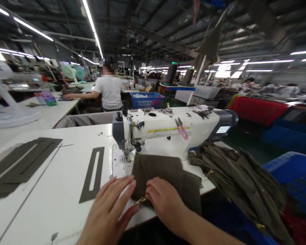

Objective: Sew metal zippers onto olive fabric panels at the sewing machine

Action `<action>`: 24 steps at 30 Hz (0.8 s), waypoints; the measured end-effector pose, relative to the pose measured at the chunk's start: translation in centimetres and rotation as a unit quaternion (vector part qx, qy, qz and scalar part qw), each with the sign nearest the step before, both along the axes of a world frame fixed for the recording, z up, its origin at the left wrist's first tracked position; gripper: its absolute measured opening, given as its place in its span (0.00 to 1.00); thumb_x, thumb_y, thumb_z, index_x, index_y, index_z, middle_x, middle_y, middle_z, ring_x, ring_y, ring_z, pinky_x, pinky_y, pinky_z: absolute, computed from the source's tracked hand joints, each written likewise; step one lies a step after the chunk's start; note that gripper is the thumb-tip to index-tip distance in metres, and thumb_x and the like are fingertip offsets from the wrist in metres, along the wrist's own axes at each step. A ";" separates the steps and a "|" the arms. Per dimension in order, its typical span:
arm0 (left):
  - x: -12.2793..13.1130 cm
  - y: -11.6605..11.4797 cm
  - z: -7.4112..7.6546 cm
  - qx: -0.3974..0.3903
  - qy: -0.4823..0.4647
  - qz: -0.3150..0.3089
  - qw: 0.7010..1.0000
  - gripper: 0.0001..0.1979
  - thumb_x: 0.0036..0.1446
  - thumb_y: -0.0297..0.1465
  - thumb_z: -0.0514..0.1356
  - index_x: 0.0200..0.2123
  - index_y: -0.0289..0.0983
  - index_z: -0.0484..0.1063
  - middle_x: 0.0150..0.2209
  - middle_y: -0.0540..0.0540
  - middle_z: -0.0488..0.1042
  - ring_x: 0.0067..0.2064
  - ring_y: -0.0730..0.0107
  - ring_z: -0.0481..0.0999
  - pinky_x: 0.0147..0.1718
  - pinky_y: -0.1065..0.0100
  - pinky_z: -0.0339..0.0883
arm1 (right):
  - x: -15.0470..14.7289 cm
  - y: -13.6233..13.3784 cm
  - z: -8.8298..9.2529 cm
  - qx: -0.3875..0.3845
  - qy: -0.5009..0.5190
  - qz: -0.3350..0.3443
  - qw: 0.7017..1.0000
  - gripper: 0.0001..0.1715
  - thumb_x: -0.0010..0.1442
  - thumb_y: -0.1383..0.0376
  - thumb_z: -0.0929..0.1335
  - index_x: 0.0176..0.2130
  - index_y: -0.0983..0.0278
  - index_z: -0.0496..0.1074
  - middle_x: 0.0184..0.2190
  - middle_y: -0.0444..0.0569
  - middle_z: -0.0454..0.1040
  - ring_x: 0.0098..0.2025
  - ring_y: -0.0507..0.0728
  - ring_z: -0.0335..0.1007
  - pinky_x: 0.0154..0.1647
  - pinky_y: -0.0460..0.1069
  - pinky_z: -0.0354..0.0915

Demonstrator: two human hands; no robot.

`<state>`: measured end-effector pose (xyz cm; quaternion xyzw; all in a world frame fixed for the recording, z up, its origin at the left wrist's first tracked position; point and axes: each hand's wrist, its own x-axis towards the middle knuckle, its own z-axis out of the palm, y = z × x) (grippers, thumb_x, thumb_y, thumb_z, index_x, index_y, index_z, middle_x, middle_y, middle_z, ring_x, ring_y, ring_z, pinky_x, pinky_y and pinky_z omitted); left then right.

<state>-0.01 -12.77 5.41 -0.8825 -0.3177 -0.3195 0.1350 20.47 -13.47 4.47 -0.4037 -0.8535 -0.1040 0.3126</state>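
A folded olive-green fabric piece (pixel 158 166) lies on the sewing table in front of the sewing machine (pixel 165 127), to the right of the needle area. My left hand (pixel 111 204) is at its left edge, fingers stretched out, thumb apart and near a brass-coloured zipper pull (pixel 140 201). With bent fingers, my right hand (pixel 167 202) grips the near part of the fabric; its fingertips are partly hidden. A flat olive strip with a long slot (pixel 98 170) lies left of the machine. Pink-handled thread snips (pixel 182 129) rest on the machine's arm.
More flat olive pieces (pixel 38 153) lie on the table's left side. A heap of olive fabric with zippers (pixel 239 180) hangs at the right, beside a blue basket (pixel 290 170). Thread cones (pixel 171 73) stand behind the machine. A person in a white shirt (pixel 109 92) works beyond.
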 end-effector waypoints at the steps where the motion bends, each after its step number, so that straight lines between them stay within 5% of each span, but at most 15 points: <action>1: 0.6 0.1 -0.5 -0.024 0.029 -0.013 0.999 0.20 0.59 0.31 0.54 0.54 0.35 0.61 0.50 0.40 0.70 0.51 0.60 0.69 0.51 0.57 0.64 | -0.9 0.0 -1.1 -0.033 0.012 0.042 0.999 0.12 0.60 0.73 0.57 0.32 0.68 0.68 0.31 0.52 0.70 0.34 0.56 0.64 0.35 0.50 0.64; 4: 1.4 0.7 -2.4 -0.076 0.069 -0.065 0.993 0.15 0.61 0.28 0.49 0.50 0.35 0.66 0.47 0.42 0.73 0.48 0.63 0.72 0.47 0.60 0.68 | 0.1 -0.4 -1.9 -0.099 0.067 0.068 0.990 0.11 0.61 0.72 0.58 0.36 0.67 0.68 0.35 0.52 0.71 0.39 0.55 0.66 0.42 0.49 0.64; 8: 1.7 1.4 -2.9 -0.105 0.070 -0.067 0.990 0.13 0.61 0.29 0.50 0.45 0.35 0.70 0.45 0.41 0.74 0.46 0.61 0.74 0.45 0.59 0.70 | 6.6 -1.7 -1.1 -0.053 0.119 -0.184 0.974 0.11 0.62 0.65 0.59 0.34 0.65 0.68 0.31 0.51 0.72 0.35 0.57 0.68 0.38 0.52 0.63; 10: 2.5 1.6 -2.1 -0.118 0.079 -0.067 0.988 0.11 0.59 0.28 0.52 0.43 0.34 0.71 0.43 0.40 0.74 0.44 0.60 0.74 0.44 0.57 0.70 | 9.2 -2.4 -1.4 -0.116 0.126 -0.287 0.942 0.15 0.61 0.57 0.60 0.32 0.64 0.68 0.26 0.49 0.71 0.29 0.57 0.68 0.32 0.51 0.63; 13: 4.3 1.9 -1.1 -0.138 0.086 -0.073 0.984 0.08 0.56 0.25 0.54 0.37 0.34 0.72 0.39 0.41 0.74 0.40 0.59 0.74 0.38 0.58 0.71 | 10.2 -3.1 -2.4 -0.258 0.151 -0.310 0.903 0.20 0.57 0.50 0.61 0.29 0.63 0.67 0.20 0.45 0.68 0.22 0.55 0.65 0.23 0.48 0.61; 15: 5.1 2.1 -0.8 -0.166 0.065 -0.079 0.981 0.09 0.56 0.24 0.52 0.33 0.36 0.73 0.36 0.43 0.74 0.37 0.61 0.74 0.34 0.61 0.72 | 9.5 -3.1 -2.5 -0.281 0.173 -0.290 0.899 0.21 0.57 0.49 0.60 0.29 0.63 0.67 0.21 0.46 0.69 0.23 0.55 0.66 0.24 0.48 0.62; 20: 4.5 2.4 -0.8 -0.198 -0.027 -0.072 0.977 0.12 0.60 0.26 0.47 0.34 0.37 0.70 0.34 0.46 0.75 0.34 0.69 0.75 0.32 0.71 0.71 | 9.5 -3.4 1.6 -0.158 0.210 -0.281 0.923 0.18 0.59 0.53 0.59 0.30 0.63 0.67 0.26 0.48 0.72 0.28 0.55 0.69 0.26 0.46 0.62; 22: 3.6 2.2 -0.4 -0.165 -0.060 -0.049 0.983 0.11 0.60 0.29 0.47 0.36 0.38 0.69 0.35 0.46 0.75 0.34 0.69 0.76 0.32 0.73 0.70 | 12.1 -4.1 4.1 -0.074 0.197 -0.335 0.918 0.17 0.58 0.52 0.60 0.31 0.62 0.67 0.27 0.48 0.72 0.26 0.55 0.68 0.24 0.47 0.62; 24: 2.6 1.8 0.3 -0.152 -0.090 -0.019 0.984 0.10 0.61 0.31 0.49 0.38 0.39 0.68 0.33 0.48 0.76 0.32 0.70 0.77 0.31 0.75 0.70 | 16.1 -5.0 6.0 -0.010 0.198 -0.438 0.877 0.19 0.55 0.48 0.60 0.32 0.60 0.67 0.25 0.47 0.72 0.19 0.54 0.65 0.20 0.49 0.60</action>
